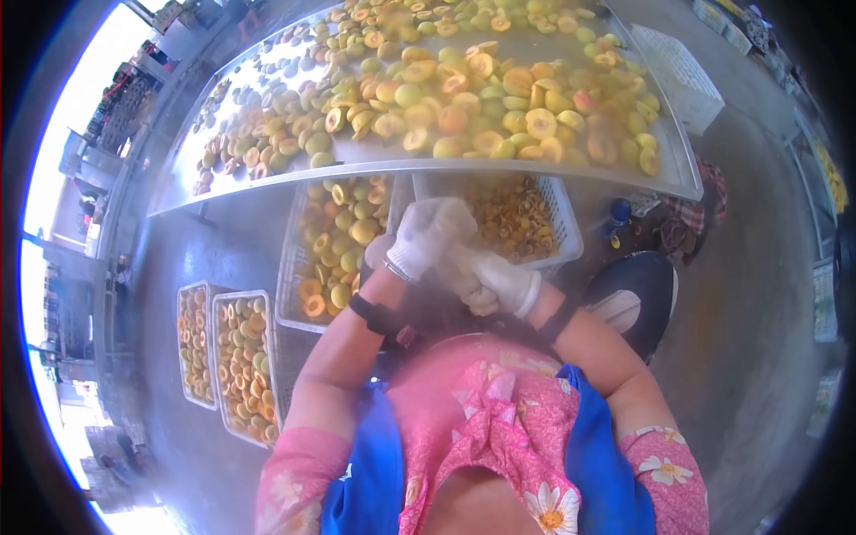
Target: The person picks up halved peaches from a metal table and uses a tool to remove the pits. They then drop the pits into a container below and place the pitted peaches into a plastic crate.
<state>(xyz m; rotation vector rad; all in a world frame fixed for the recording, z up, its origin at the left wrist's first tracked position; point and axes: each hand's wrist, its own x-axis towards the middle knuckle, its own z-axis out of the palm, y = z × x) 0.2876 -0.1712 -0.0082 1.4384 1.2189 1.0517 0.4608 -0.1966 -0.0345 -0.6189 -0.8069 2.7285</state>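
Observation:
My left hand (pixel 432 234), in a white glove, is curled closed in front of my body, just below the front edge of the metal table (pixel 419 168). Close against it, lower and to the right, is my right hand (pixel 504 281), also gloved, its fingers bent inward. The two hands touch or overlap, and anything between their fingers is hidden by gloves and haze. Behind them stand a white crate of halved yellow-green fruit (pixel 343 236) on the left and a white crate of small brownish pieces (pixel 517 214) on the right.
Many fruit halves (pixel 544 120) are spread over the tabletop. Two fruit crates (pixel 245 366) (pixel 194 343) stand on the floor at left. A white crate (pixel 682 80) is behind the table's right end. Part of a person in a checked sleeve (pixel 704 205) shows at right.

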